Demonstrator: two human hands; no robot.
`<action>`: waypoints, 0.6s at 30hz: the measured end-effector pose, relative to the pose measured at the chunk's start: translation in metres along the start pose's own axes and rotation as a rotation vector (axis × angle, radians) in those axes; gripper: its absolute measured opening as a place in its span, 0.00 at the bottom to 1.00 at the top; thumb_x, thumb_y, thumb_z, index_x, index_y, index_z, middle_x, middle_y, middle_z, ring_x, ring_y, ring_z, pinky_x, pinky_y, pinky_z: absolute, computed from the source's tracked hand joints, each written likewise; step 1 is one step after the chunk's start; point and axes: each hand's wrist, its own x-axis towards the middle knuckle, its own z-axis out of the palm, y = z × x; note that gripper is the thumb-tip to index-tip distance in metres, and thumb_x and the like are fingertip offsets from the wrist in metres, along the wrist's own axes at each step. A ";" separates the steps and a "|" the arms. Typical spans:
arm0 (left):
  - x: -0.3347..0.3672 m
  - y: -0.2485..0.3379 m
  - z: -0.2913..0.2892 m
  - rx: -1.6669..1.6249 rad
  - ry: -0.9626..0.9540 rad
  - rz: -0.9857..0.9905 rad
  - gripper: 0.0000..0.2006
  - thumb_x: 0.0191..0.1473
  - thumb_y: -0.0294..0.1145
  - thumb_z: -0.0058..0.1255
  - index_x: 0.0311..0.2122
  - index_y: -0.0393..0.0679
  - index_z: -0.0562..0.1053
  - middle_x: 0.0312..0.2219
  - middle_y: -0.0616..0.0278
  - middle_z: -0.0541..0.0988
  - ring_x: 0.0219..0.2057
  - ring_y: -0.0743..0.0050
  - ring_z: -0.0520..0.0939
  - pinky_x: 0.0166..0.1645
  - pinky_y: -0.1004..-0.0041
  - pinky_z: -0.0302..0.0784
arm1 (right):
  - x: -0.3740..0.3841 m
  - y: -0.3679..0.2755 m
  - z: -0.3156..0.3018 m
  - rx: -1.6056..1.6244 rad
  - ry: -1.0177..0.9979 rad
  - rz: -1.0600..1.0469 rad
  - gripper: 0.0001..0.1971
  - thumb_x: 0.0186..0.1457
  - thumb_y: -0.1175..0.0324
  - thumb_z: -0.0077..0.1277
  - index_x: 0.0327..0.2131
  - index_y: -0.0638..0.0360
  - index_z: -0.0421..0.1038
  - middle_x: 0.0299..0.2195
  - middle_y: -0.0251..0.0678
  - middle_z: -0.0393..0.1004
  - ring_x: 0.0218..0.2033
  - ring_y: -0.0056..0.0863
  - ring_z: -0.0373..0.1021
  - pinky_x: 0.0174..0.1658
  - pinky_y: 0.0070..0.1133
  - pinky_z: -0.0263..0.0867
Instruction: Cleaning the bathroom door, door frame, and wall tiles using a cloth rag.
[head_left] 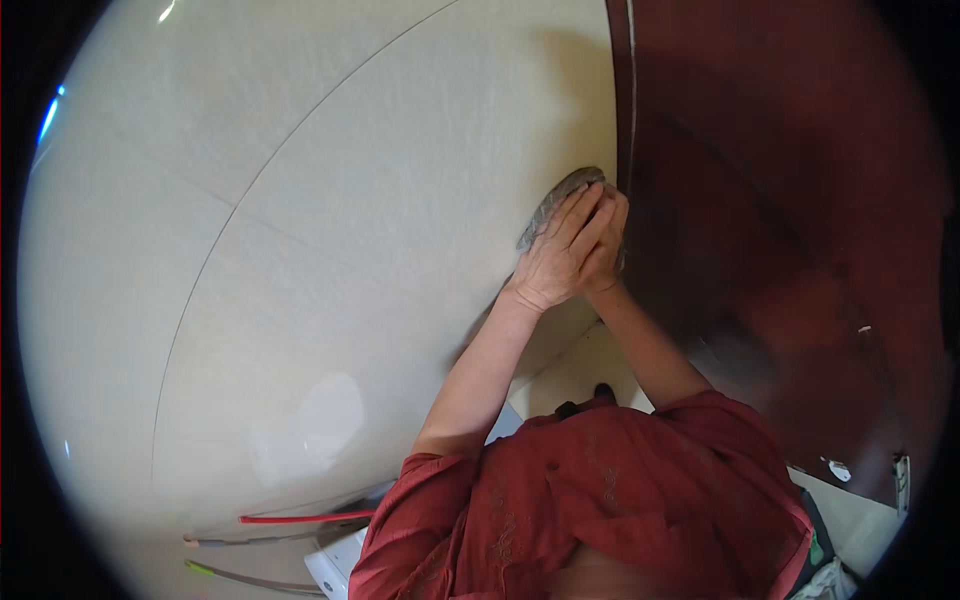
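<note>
Both hands are close together on a folded grey cloth (547,216) against a glossy, cream tiled surface (380,200), near its right border. My left hand (555,262) lies over the cloth, fingers closed together and pointing up and to the right. Beside it, partly covered by the left fingers, my right hand (609,240) is also on the cloth. A strip of the cloth shows past the left fingers, and a little grey shows at the right hand's outer side. The right fingertips are partly hidden.
A dark red panel (780,200) borders the tiles on the right, with a pale strip along its edge. Metal hardware (902,482) sits at its lower corner. Lower left are a red rod (300,518), a green-tipped stick (240,577) and a white object (338,568).
</note>
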 end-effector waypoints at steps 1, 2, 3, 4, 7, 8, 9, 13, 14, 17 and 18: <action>-0.008 0.001 0.000 0.003 0.003 -0.008 0.30 0.47 0.29 0.52 0.58 0.39 0.63 0.60 0.48 0.60 0.60 0.46 0.62 0.64 0.56 0.57 | -0.006 -0.001 0.001 0.005 -0.007 -0.001 0.20 0.53 0.61 0.49 0.44 0.66 0.65 0.43 0.49 0.63 0.44 0.46 0.60 0.48 0.37 0.58; -0.018 0.002 -0.001 0.006 -0.009 -0.018 0.31 0.46 0.30 0.54 0.58 0.40 0.63 0.60 0.48 0.60 0.60 0.46 0.62 0.63 0.56 0.58 | -0.016 0.000 0.002 0.012 -0.034 0.005 0.19 0.53 0.61 0.49 0.44 0.66 0.65 0.43 0.49 0.63 0.44 0.46 0.60 0.48 0.37 0.58; -0.028 0.004 -0.002 0.009 -0.021 -0.027 0.33 0.44 0.31 0.56 0.58 0.41 0.64 0.60 0.49 0.60 0.60 0.47 0.62 0.63 0.56 0.58 | -0.028 0.000 0.004 0.017 -0.059 0.011 0.19 0.53 0.61 0.49 0.43 0.66 0.65 0.43 0.49 0.63 0.44 0.46 0.60 0.48 0.37 0.58; -0.036 0.004 -0.003 0.014 -0.019 -0.027 0.33 0.44 0.31 0.56 0.58 0.41 0.64 0.60 0.49 0.60 0.60 0.47 0.62 0.63 0.56 0.58 | -0.039 0.001 0.007 0.022 -0.080 0.015 0.19 0.52 0.62 0.50 0.43 0.65 0.65 0.43 0.50 0.63 0.44 0.46 0.60 0.48 0.37 0.58; -0.060 0.006 -0.004 0.061 -0.064 -0.027 0.34 0.42 0.32 0.57 0.59 0.42 0.64 0.60 0.48 0.60 0.60 0.47 0.62 0.63 0.56 0.58 | -0.065 -0.001 0.009 0.026 -0.116 0.025 0.18 0.52 0.62 0.50 0.42 0.65 0.66 0.43 0.50 0.63 0.45 0.46 0.59 0.49 0.36 0.58; -0.068 0.008 -0.004 0.076 -0.073 -0.034 0.35 0.41 0.32 0.58 0.59 0.43 0.64 0.60 0.49 0.60 0.60 0.48 0.62 0.63 0.56 0.58 | -0.073 -0.004 0.009 0.000 -0.123 0.027 0.18 0.52 0.62 0.51 0.42 0.64 0.66 0.42 0.50 0.63 0.45 0.46 0.59 0.49 0.36 0.58; -0.075 0.009 -0.004 0.088 -0.082 -0.040 0.35 0.41 0.33 0.58 0.59 0.44 0.64 0.60 0.49 0.60 0.61 0.49 0.62 0.63 0.56 0.59 | -0.079 -0.007 0.008 -0.028 -0.128 0.028 0.17 0.51 0.63 0.51 0.42 0.64 0.66 0.42 0.50 0.62 0.45 0.47 0.59 0.49 0.36 0.58; -0.098 0.004 -0.005 0.090 -0.085 -0.023 0.36 0.40 0.34 0.59 0.59 0.45 0.64 0.61 0.50 0.61 0.61 0.50 0.62 0.63 0.56 0.58 | -0.091 -0.023 0.012 -0.028 -0.041 0.084 0.17 0.50 0.63 0.52 0.41 0.63 0.66 0.42 0.51 0.62 0.44 0.47 0.60 0.49 0.36 0.58; -0.105 0.003 -0.005 0.109 -0.109 -0.035 0.37 0.41 0.36 0.59 0.60 0.47 0.62 0.61 0.53 0.59 0.61 0.53 0.62 0.64 0.58 0.58 | -0.100 -0.021 0.016 -0.056 -0.028 0.070 0.17 0.50 0.63 0.52 0.41 0.63 0.66 0.42 0.51 0.62 0.44 0.47 0.60 0.49 0.37 0.58; -0.128 -0.013 -0.003 0.130 -0.095 -0.023 0.38 0.41 0.39 0.60 0.60 0.47 0.63 0.61 0.53 0.59 0.61 0.53 0.62 0.64 0.58 0.57 | -0.113 -0.029 0.027 -0.070 -0.004 0.027 0.17 0.49 0.64 0.52 0.40 0.63 0.65 0.42 0.51 0.62 0.43 0.47 0.61 0.48 0.38 0.58; -0.135 -0.024 0.001 0.139 -0.065 -0.007 0.38 0.38 0.39 0.61 0.58 0.45 0.64 0.61 0.50 0.60 0.60 0.50 0.63 0.63 0.55 0.58 | -0.115 -0.027 0.034 -0.082 -0.013 0.000 0.16 0.49 0.65 0.52 0.40 0.62 0.66 0.42 0.51 0.63 0.43 0.47 0.61 0.47 0.37 0.58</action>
